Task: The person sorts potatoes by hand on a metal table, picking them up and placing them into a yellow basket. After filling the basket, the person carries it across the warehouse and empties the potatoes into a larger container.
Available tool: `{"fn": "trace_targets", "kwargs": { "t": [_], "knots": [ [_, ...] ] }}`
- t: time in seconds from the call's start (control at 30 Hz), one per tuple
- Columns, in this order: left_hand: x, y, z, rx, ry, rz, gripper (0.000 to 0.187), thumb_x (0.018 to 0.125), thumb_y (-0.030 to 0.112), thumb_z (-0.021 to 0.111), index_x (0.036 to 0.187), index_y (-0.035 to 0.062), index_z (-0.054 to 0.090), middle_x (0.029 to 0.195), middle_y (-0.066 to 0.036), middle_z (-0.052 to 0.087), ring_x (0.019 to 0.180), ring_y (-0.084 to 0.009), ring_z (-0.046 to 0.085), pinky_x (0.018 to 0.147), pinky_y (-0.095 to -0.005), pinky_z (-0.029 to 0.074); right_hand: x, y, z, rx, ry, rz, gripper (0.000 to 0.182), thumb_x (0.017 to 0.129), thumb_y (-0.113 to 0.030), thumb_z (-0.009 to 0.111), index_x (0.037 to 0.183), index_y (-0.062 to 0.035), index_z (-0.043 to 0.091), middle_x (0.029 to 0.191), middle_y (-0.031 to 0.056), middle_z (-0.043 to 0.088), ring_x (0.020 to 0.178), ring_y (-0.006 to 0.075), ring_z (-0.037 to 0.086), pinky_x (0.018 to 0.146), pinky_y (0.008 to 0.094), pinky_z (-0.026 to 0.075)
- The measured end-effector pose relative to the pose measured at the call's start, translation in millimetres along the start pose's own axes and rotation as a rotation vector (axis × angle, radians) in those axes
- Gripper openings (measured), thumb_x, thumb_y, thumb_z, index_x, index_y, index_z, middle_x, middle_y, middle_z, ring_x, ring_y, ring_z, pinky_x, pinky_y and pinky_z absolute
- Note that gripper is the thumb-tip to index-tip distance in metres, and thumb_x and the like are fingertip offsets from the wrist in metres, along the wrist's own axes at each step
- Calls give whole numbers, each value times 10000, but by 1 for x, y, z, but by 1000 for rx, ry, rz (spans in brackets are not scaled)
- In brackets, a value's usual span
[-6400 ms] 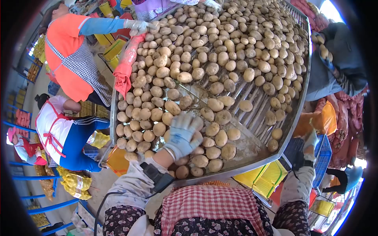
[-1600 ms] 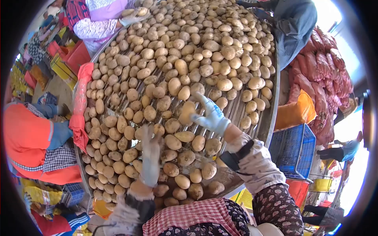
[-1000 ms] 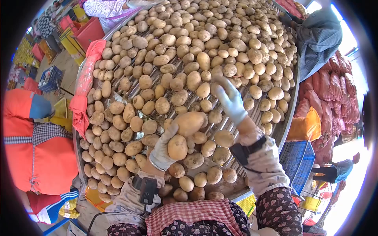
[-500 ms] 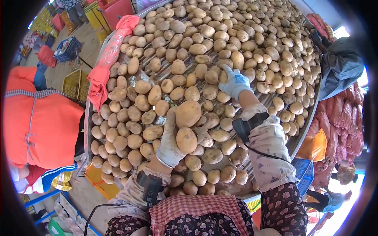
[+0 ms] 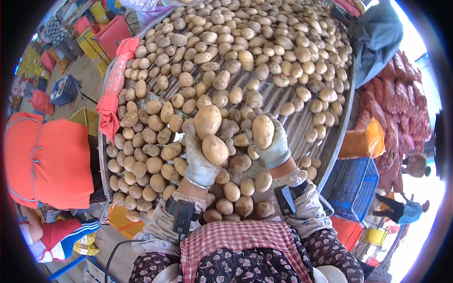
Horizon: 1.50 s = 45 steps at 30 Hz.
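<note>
Two large potatoes (image 5: 207, 120) are gripped in my gloved left hand (image 5: 200, 162), one above the other, over the heap. My right hand (image 5: 275, 150), in a pale blue glove, is closed around an oval potato (image 5: 263, 131) a short way to the right. Both hands are above a slatted metal sorting table (image 5: 295, 123) covered with many loose potatoes. More potatoes lie between my wrists near the table's front edge. Parts of the fingers are hidden behind the potatoes they hold.
Pink sacking (image 5: 123, 56) wraps the table's left rim. A person in orange (image 5: 49, 162) is at the left. Another person's grey-blue sleeve (image 5: 377, 40) is at the upper right. Blue crates (image 5: 349, 186), an orange bag (image 5: 375, 137) and stacked red net sacks (image 5: 394, 104) stand right.
My right hand has drawn back toward me and now holds a potato; before, it was spread over the heap. My left hand still holds its two potatoes. The view has shifted right.
</note>
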State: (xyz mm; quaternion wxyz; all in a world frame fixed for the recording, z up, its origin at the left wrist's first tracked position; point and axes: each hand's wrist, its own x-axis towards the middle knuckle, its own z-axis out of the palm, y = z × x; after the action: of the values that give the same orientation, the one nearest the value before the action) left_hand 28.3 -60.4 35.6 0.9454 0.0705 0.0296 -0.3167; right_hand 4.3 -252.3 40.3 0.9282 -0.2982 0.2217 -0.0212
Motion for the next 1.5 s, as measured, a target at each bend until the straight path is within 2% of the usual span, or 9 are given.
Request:
{"fn": "trace_targets", "kwargs": {
  "t": [0.17,0.23,0.4,0.53,1.1,1.3,1.37,1.43,1.5],
  "knots": [
    [-21,-18,25,69,218,-5,700,863,616,536,1290,64,479,1220,-140,564,1012,-305,616,781,-421,577,-52,9,-30,-693,-377,-609,571,955,-485,393,1269,-22,506,1189,113,599,1036,287,611,786,408,541],
    [-29,-29,29,210,246,76,700,863,617,534,1277,54,485,1173,-122,591,942,-275,642,762,-388,573,-59,11,-35,21,57,300,703,925,-604,373,1318,-28,459,1254,105,536,1106,292,558,826,417,511],
    [-41,-60,22,1188,33,601,541,839,154,682,1310,29,445,1244,-135,531,1030,-207,585,882,-345,509,-93,46,-4,-82,-65,328,711,878,-649,479,1341,-111,452,1296,122,509,1160,309,517,1002,503,415],
    [-61,-70,14,1636,-252,679,416,901,319,610,1177,9,578,1185,-187,572,1112,-318,547,960,-396,450,-107,50,-14,365,-87,314,757,859,-700,435,1356,-129,435,1328,119,498,1204,308,488,1031,473,407],
    [-109,-120,12,1450,-122,683,699,975,486,364,1423,-41,271,1460,-228,304,1364,-352,285,1134,-422,213,-155,37,-66,447,-51,112,501,830,-596,526,1063,-160,610,1078,95,599,1057,305,544,796,456,519],
    [-161,-44,-34,2689,184,576,660,876,341,564,1444,99,331,1467,-237,283,1352,-424,272,1120,-522,196,-203,-31,-150,-385,-510,-709,407,722,-139,795,1040,-150,542,966,17,553,1051,247,550,877,417,506],
    [-189,-22,-71,2786,262,464,652,870,350,559,1445,132,342,1471,-226,286,1350,-430,272,1113,-542,195,-239,-42,-192,20,93,-534,289,775,-189,754,981,-158,553,951,26,563,1008,247,565,868,422,501],
    [-192,-4,-93,2875,336,347,646,864,360,553,1446,166,353,1475,-216,289,1348,-437,273,1106,-563,194,-266,-61,-256,-1407,403,-612,243,860,-338,654,997,-155,571,945,27,583,995,262,576,850,442,503],
    [-179,12,-98,2895,435,495,587,876,400,512,1413,186,409,1473,-202,316,1346,-430,284,1115,-548,187,-285,-49,-302,-154,385,-484,438,895,-532,513,1063,-132,578,959,21,601,947,255,576,838,418,506]
  ]
}}
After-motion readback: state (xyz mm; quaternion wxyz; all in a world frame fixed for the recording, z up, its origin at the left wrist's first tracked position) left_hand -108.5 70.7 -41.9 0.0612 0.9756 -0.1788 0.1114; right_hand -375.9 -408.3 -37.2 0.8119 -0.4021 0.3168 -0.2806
